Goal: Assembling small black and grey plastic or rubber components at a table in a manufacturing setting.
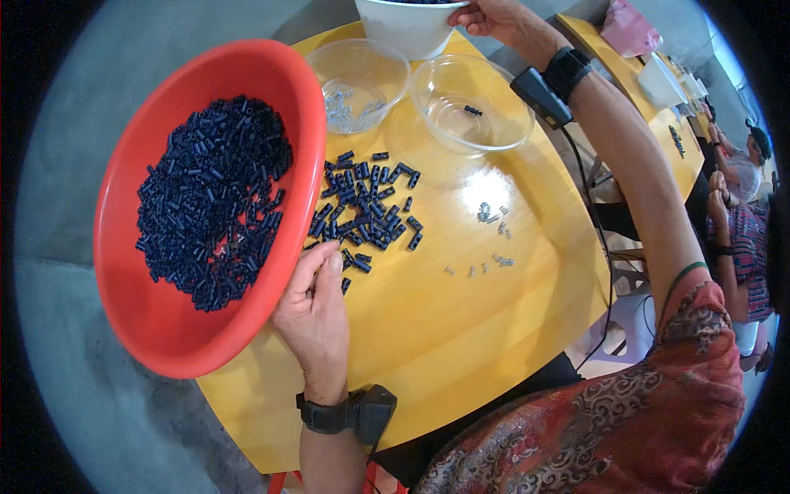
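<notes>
My left hand [316,317] is closed on the near rim of a large red basin [309,115], which is tilted toward me at the table's left edge. Many small dark plastic pieces [210,181] lie inside it. At the far edge, the fingers of my right hand [484,16] are curled over the rim of a white tub [403,31], which also contains dark pieces. A loose pile of black plastic pieces [366,206] spreads over the table beside the basin. Small metal springs [487,214] lie on the tabletop to the right.
Two clear plastic bowls stand before the tub: the left bowl [401,81] contains springs, the right bowl [506,123] one black piece. A black cable [607,247] hangs along the yellow table's [461,337] right side. People [732,206] sit at another table, far right.
</notes>
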{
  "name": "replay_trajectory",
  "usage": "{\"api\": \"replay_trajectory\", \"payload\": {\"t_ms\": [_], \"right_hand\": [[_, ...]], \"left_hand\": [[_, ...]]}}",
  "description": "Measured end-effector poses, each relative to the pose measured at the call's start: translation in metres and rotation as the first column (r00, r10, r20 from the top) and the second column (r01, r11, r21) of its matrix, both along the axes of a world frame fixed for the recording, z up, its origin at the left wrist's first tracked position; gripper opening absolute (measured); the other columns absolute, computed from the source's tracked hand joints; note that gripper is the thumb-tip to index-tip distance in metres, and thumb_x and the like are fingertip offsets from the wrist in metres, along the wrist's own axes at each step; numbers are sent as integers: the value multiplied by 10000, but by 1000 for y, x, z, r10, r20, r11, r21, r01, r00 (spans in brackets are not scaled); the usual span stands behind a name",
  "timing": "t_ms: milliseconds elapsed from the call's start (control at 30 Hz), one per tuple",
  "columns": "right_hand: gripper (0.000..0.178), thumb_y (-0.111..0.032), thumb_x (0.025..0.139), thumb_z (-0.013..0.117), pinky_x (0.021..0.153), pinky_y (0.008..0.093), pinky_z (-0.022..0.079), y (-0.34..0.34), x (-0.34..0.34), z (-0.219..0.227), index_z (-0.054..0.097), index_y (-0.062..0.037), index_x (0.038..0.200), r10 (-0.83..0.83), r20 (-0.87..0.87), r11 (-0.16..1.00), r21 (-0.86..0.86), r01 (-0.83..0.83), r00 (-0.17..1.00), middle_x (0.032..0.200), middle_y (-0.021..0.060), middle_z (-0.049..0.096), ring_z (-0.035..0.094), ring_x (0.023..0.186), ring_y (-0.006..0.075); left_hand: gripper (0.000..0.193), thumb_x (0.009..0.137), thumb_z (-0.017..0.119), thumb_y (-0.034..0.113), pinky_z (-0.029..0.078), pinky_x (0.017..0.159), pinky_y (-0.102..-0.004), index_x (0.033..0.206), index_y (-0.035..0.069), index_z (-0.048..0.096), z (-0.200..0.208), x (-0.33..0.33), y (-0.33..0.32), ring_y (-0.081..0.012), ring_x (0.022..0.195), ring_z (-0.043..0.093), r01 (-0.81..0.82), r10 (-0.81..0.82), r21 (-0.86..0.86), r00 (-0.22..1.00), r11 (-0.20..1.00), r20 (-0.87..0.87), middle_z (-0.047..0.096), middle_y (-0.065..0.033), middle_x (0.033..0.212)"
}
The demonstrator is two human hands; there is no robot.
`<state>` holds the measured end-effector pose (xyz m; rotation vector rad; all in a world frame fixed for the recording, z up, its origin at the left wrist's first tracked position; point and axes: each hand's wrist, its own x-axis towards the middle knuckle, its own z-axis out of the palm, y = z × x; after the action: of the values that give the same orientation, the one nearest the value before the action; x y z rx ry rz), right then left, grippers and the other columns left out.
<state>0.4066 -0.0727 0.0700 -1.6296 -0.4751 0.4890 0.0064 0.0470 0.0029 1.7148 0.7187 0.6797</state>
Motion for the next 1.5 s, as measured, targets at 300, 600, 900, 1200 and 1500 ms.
{"api": "replay_trajectory", "payload": {"t_ms": [300,600,900,1200,1500], "right_hand": [[370,-323,936,517,487,222,504,-32,-29,19,582,39,971,59,-59,997,-48,-62,997,683,89,628,599,542,121],[397,-232,896,561,408,180,401,-97,-169,23,527,35,1188,252,-109,968,48,-248,962,761,40,614,503,453,51],[260,-158,898,561,455,182,437,-93,-272,-13,559,-15,1115,356,-454,934,161,-318,817,788,42,623,533,497,59],[166,-111,885,564,447,199,439,-60,-288,-38,578,-24,1026,380,-377,924,191,-330,845,741,35,619,539,494,69],[169,-115,858,582,531,271,484,-47,-294,-39,601,-10,988,450,45,890,-109,-443,892,735,81,641,608,579,139]], "left_hand": [[127,798,617,-32,456,693,-229,910,-18,674,1,-2,4,-107,787,569,63,-57,165,998,984,-39,611,-33,835],[108,771,631,-36,460,636,-264,862,-3,678,-7,-2,8,-151,712,578,123,-111,398,992,909,-53,607,-63,778],[121,739,687,9,472,629,-290,859,25,689,-4,-4,4,-185,689,592,161,-154,489,987,858,-55,606,-71,793],[134,718,726,71,469,612,-320,846,50,694,-3,-1,0,-212,688,589,228,-188,581,974,782,-129,581,-76,800],[152,701,735,100,472,597,-334,847,79,698,5,-5,-13,-220,678,588,285,-212,640,958,713,-191,572,-59,803]]}}
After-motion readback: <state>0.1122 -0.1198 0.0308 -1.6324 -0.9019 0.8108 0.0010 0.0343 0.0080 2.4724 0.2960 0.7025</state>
